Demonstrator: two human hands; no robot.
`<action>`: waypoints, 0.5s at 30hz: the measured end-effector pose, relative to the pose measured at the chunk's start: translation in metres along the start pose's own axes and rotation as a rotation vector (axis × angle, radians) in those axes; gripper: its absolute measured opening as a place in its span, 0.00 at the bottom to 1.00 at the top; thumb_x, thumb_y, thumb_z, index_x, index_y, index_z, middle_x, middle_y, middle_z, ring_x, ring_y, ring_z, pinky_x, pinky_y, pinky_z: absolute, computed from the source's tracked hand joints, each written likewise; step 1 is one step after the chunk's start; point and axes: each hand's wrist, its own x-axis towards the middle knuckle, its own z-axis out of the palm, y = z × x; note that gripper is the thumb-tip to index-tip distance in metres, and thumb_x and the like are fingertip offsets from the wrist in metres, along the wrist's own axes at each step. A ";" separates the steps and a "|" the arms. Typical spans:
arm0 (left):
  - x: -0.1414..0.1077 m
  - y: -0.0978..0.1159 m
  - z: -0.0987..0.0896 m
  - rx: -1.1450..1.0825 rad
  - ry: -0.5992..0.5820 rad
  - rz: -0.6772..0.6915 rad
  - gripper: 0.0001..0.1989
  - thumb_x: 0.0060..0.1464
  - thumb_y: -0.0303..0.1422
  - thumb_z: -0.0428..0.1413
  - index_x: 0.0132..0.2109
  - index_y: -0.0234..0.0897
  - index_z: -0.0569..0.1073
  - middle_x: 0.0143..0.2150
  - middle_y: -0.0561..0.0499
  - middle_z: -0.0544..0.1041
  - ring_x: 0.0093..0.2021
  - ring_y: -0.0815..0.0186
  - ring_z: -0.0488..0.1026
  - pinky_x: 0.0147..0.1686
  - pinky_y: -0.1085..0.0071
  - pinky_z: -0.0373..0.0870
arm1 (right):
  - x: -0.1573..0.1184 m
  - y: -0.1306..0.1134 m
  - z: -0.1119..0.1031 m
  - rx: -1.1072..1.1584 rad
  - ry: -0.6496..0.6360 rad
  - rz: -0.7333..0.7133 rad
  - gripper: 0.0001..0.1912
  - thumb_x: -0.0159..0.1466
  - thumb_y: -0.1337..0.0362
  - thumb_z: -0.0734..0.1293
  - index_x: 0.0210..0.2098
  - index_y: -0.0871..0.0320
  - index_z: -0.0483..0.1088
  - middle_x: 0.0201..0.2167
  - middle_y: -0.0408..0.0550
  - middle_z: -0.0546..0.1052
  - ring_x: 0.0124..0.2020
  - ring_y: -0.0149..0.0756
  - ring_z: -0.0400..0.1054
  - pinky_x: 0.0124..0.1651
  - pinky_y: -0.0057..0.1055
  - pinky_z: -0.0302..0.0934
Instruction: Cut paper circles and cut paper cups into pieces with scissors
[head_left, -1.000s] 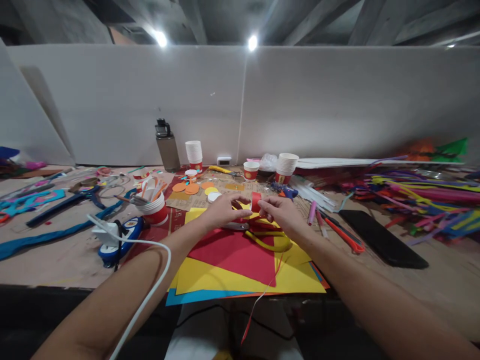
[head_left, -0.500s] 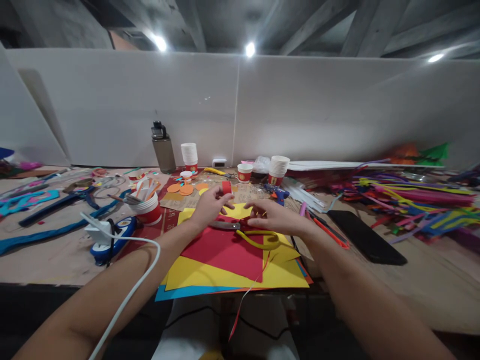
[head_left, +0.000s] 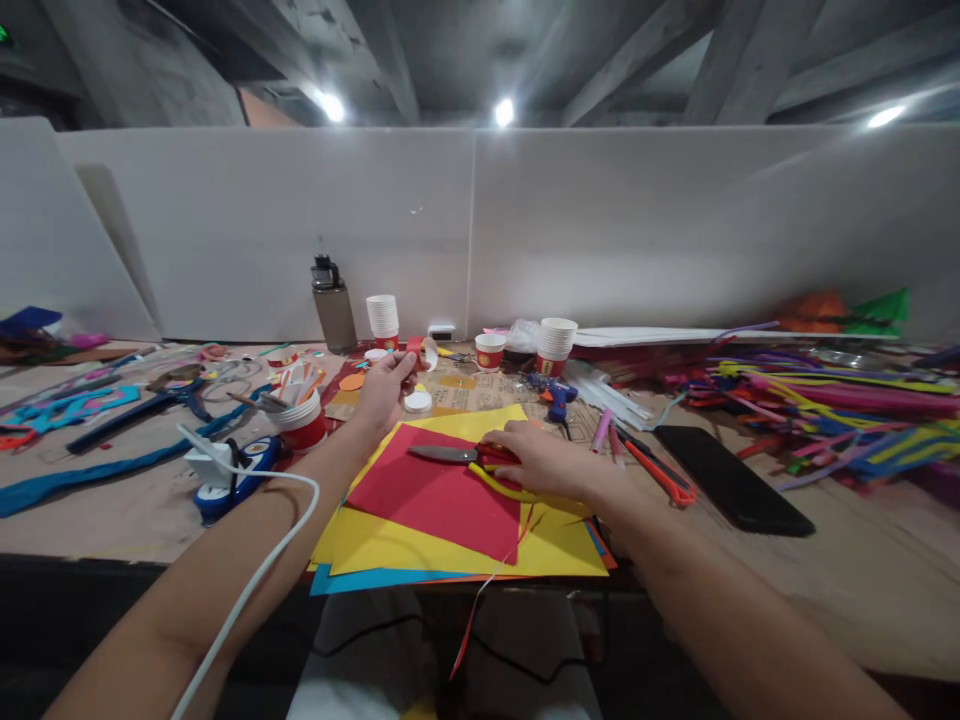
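Note:
My left hand (head_left: pixel 384 390) pinches a curled red and white paper piece (head_left: pixel 424 352) beyond the stacked sheets. Beneath it, a white round disc (head_left: pixel 418 401) lies on the brown cardboard. My right hand (head_left: pixel 529 455) is closed on the handles of the scissors (head_left: pixel 450 454), whose grey blades point left over the red sheet (head_left: pixel 442 500). Yellow handle loops show partly under the palm. Under the red sheet lie yellow sheets (head_left: pixel 555 555) and a blue one (head_left: pixel 375 582). A thin red and white strip (head_left: pixel 469 625) hangs over the table's front edge.
Left are a cup of tools (head_left: pixel 300 420), a blue power strip (head_left: pixel 259 460) and a white cable (head_left: pixel 292 540). A bottle (head_left: pixel 334 310) and cup stacks stand behind. To the right lie a glue gun (head_left: pixel 556 400), a black phone (head_left: pixel 731 480) and colourful pipe cleaners (head_left: pixel 840 400).
My left hand has moved away and left with the red paper piece, which now shows its white inside. My right hand has come down onto the scissors. The white disc now shows.

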 end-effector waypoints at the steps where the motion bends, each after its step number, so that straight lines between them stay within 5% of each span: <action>1: 0.002 0.000 -0.002 0.007 0.011 0.014 0.11 0.50 0.39 0.59 0.33 0.35 0.69 0.34 0.49 0.78 0.23 0.76 0.64 0.20 0.77 0.54 | 0.000 0.000 0.000 -0.018 -0.002 -0.006 0.20 0.63 0.58 0.62 0.53 0.54 0.68 0.44 0.54 0.73 0.43 0.42 0.68 0.41 0.31 0.59; 9: 0.014 -0.001 -0.014 -0.258 0.160 -0.011 0.13 0.45 0.37 0.64 0.30 0.33 0.70 0.23 0.55 0.72 0.18 0.78 0.61 0.17 0.80 0.52 | 0.005 0.007 0.001 -0.111 0.048 -0.022 0.30 0.56 0.65 0.66 0.58 0.58 0.62 0.44 0.57 0.74 0.44 0.45 0.68 0.42 0.33 0.60; 15: 0.015 -0.009 -0.013 -0.388 0.274 -0.105 0.14 0.43 0.35 0.65 0.30 0.34 0.68 0.21 0.58 0.70 0.17 0.78 0.63 0.17 0.80 0.56 | 0.007 0.012 -0.004 0.104 0.431 -0.053 0.28 0.61 0.70 0.60 0.61 0.55 0.62 0.42 0.55 0.72 0.43 0.43 0.67 0.47 0.39 0.61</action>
